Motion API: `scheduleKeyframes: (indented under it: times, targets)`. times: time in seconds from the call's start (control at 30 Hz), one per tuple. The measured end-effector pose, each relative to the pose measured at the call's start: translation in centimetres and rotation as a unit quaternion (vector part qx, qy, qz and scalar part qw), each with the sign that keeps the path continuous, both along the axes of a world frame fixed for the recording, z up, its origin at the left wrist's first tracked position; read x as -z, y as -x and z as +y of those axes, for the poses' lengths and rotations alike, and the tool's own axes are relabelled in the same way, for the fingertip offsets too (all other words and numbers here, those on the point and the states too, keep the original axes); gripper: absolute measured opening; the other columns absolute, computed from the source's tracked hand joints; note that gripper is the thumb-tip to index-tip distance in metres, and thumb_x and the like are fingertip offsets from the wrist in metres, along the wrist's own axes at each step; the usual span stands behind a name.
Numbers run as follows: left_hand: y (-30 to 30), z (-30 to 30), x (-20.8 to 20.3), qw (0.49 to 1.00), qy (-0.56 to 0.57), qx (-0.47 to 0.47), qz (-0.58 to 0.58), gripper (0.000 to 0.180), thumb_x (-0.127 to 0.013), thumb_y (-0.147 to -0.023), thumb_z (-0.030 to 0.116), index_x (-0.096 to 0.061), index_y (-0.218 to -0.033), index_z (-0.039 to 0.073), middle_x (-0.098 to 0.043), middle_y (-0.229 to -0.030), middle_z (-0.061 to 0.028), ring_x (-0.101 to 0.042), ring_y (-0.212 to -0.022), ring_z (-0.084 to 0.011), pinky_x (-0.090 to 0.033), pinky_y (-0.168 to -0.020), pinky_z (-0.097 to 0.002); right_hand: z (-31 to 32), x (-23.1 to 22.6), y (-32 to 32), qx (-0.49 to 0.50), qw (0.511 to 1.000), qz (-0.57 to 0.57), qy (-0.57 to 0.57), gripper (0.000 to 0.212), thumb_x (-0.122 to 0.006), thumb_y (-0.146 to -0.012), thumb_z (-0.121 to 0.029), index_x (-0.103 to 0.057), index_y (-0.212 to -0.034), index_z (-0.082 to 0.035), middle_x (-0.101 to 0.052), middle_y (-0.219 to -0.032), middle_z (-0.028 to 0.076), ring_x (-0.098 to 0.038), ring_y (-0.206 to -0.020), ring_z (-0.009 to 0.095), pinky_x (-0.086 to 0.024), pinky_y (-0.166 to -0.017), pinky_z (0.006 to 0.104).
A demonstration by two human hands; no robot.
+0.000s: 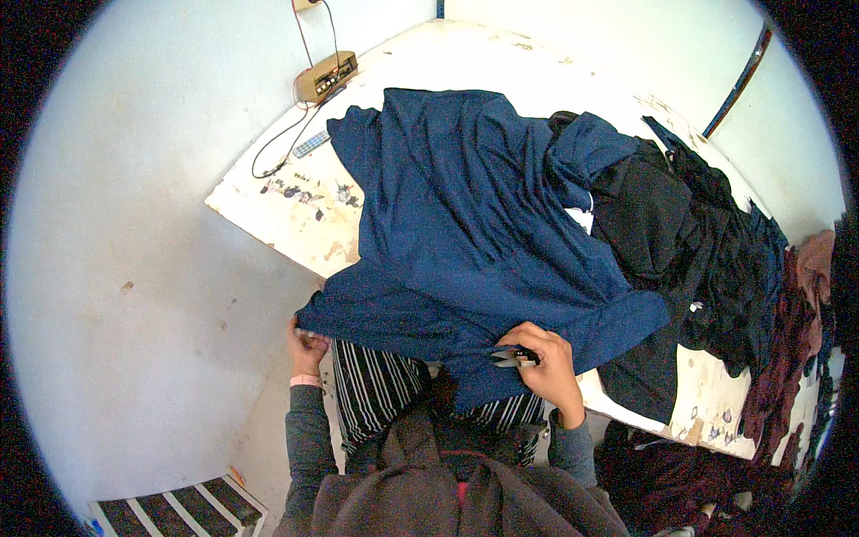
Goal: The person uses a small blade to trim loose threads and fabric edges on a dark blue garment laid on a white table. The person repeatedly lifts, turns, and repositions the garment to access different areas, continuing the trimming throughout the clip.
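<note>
A large navy blue garment [474, 206] lies spread and wrinkled over the white table, its near part hanging past the front edge above my lap. My left hand [309, 347] pinches the garment's near left corner, with part of the fingers under the cloth. My right hand [548, 365] is closed around small thread snips [512, 359], their metal blades pointing left. It rests against the garment's near edge; whether its fingers also grip the cloth I cannot tell.
Black garments [653, 210] are heaped right of the navy one, with maroon cloth [777, 367] farther right. A brown box with cables [329, 78] and a grey remote control [311, 144] lie at the table's back left. A slatted rack [183, 510] stands at lower left.
</note>
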State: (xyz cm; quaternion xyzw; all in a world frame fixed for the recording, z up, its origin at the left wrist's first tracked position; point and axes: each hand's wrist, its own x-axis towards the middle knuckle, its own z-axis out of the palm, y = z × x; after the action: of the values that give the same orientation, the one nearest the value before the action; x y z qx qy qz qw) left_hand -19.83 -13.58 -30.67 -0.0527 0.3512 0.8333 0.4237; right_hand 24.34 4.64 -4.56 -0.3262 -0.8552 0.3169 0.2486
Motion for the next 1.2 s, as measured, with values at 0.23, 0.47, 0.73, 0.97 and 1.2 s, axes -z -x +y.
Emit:
scheduleKeyframes:
  times: [0.23, 0.47, 0.73, 0.97, 1.2]
  targets:
    - [0.2, 3.2, -15.9, 0.963, -0.107, -0.188, 0.164, 0.039, -0.060, -0.092, 0.010, -0.056, -0.128, -0.003, -0.064, -0.126, -0.0169, -0.062, -0.115, -0.0319, -0.050, -0.102, -0.0478, -0.4, -0.4, 0.1, -0.001, 1.000, 0.000, -0.005, 0.041, -0.055, -0.058, 0.010, -0.073, -0.091, -0.005, -0.072, -0.097, 0.011, -0.070, -0.094, 0.031, -0.053, -0.080, 0.0342]
    - [-13.6, 8.9, -30.7, 0.352, 0.102, 0.203, 0.908, 0.067, -0.051, -0.084, -0.009, -0.041, -0.149, 0.008, -0.048, -0.149, -0.0136, -0.038, -0.145, -0.0345, -0.024, -0.120, -0.0562, 0.1, 1.1, -0.7, 0.076, 0.975, 0.190, 0.083, 0.018, -0.061, -0.085, 0.006, -0.066, -0.101, -0.001, -0.067, -0.096, 0.006, -0.061, -0.079, 0.015, -0.048, -0.075, 0.0260]
    - [-15.2, 9.8, -27.0, 0.373, 0.152, 0.329, 0.854, 0.072, -0.053, -0.081, -0.001, -0.044, -0.150, 0.017, -0.034, -0.162, -0.0081, -0.022, -0.152, -0.0374, -0.006, -0.122, -0.0635, 0.9, -0.2, -1.4, 0.193, 0.881, 0.314, 0.298, 0.026, -0.052, -0.106, -0.025, -0.058, -0.122, -0.005, -0.068, -0.103, 0.007, -0.030, -0.052, 0.000, -0.022, -0.045, 0.0186]
    - [-17.9, 7.8, -30.2, 0.404, 0.129, 0.245, 0.872, 0.068, -0.071, -0.077, 0.021, -0.053, -0.142, 0.013, -0.041, -0.154, -0.0202, -0.032, -0.146, -0.0412, -0.017, -0.120, -0.0610, 0.3, -1.4, -0.7, 0.189, 0.930, 0.195, 0.249, 0.030, -0.068, -0.097, -0.021, -0.056, -0.117, -0.004, -0.069, -0.087, 0.006, -0.061, -0.071, 0.010, -0.046, -0.064, 0.0249]
    - [-23.2, 4.4, -29.8, 0.804, 0.039, 0.478, 0.350, 0.060, -0.063, -0.099, 0.030, -0.036, -0.147, 0.006, -0.056, -0.138, -0.0184, -0.057, -0.122, -0.0243, -0.041, -0.108, -0.0394, -3.1, -1.6, 2.6, 0.162, 0.964, 0.204, -0.041, 0.051, -0.083, -0.078, 0.001, -0.053, -0.119, -0.005, -0.068, -0.086, 0.006, -0.061, -0.070, 0.007, -0.047, -0.060, 0.0203]
